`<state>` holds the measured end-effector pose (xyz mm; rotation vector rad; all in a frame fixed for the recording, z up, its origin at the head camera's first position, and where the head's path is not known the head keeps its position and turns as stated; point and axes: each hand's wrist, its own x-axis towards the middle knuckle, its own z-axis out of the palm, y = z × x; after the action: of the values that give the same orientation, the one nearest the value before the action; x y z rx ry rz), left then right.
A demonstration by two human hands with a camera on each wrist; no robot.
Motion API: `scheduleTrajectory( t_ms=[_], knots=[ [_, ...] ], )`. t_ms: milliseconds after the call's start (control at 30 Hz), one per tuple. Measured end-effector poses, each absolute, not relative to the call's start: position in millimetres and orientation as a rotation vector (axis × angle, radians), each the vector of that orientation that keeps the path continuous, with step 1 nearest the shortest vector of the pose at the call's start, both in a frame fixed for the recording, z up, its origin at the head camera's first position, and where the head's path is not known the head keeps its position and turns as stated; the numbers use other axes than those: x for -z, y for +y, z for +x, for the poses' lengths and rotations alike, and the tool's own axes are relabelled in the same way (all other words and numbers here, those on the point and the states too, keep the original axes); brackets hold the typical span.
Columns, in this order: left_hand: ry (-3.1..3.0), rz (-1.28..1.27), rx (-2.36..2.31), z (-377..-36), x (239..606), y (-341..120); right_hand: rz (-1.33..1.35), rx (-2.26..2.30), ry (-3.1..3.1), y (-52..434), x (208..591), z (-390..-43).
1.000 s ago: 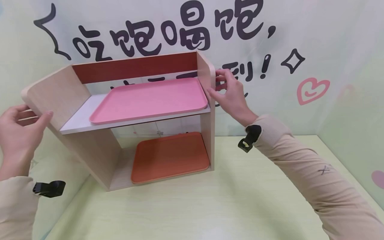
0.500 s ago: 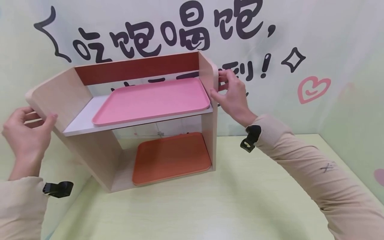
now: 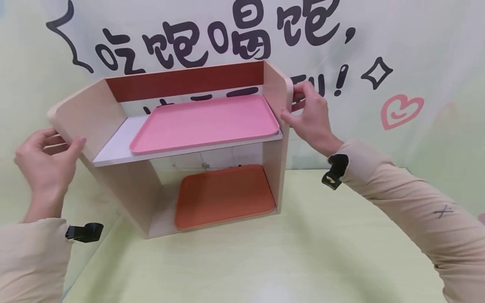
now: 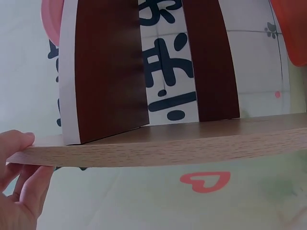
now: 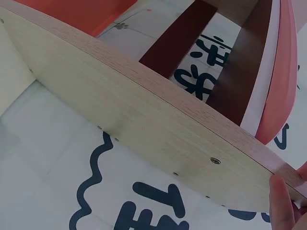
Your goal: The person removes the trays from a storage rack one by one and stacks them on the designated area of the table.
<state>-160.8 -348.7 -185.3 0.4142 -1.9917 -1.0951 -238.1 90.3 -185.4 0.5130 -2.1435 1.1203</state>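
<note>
At left and centre of the head view, the wooden shelf (image 3: 91, 122) sits between my two grips: left hand (image 3: 48, 164) grasping its upper left side, right hand (image 3: 312, 120) grasping its upper right side. Pink tray (image 3: 206, 122) on the upper board, orange tray (image 3: 225, 195) lower down, both between my hands.

Held shelf (image 3: 89, 118), pink tray (image 3: 206, 123) above orange tray (image 3: 225, 197)
</note>
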Motion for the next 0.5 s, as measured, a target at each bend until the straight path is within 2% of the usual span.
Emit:
scheduleTrajectory(
  t_ms=[500],
  knots=[
    [-2.063, 0.241, 1.107, -175, 186, -301, 0.353, -1.066, -2.127, 141, 186, -220]
  ],
)
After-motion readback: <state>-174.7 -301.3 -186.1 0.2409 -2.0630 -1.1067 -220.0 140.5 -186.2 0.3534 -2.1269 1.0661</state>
